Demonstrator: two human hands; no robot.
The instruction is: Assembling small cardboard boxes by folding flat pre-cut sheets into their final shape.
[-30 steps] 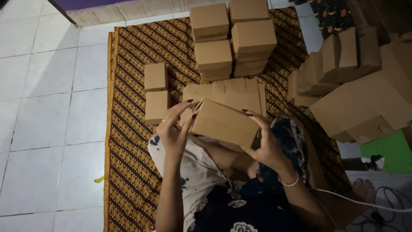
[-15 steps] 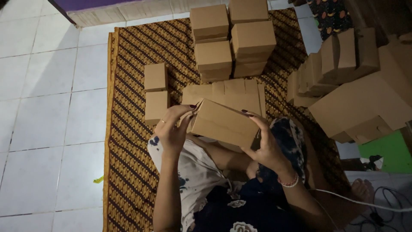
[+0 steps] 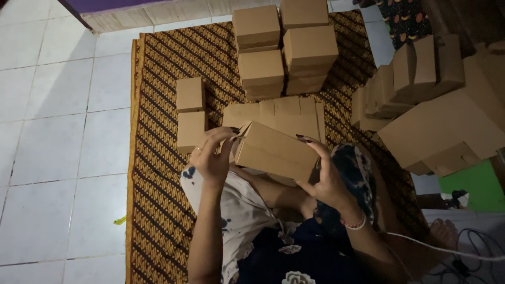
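Hands over the lap: left hand [image 3: 213, 158] pinches the end flap of a brown cardboard box [image 3: 276, 151]; right hand [image 3: 329, 176] clasps its far end, so the box lies between both palms. That end looks not yet closed. Beyond, flat blanks [image 3: 273, 113] remain on the patterned mat [image 3: 158, 210]; farther, finished boxes [image 3: 284, 47] stand stacked.

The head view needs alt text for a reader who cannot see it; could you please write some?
A seated person holds a brown cardboard box between the left hand and right hand, above their lap. Finished boxes stand stacked ahead on a patterned mat, with flat cardboard blanks piled to the right and white floor tiles on the left.
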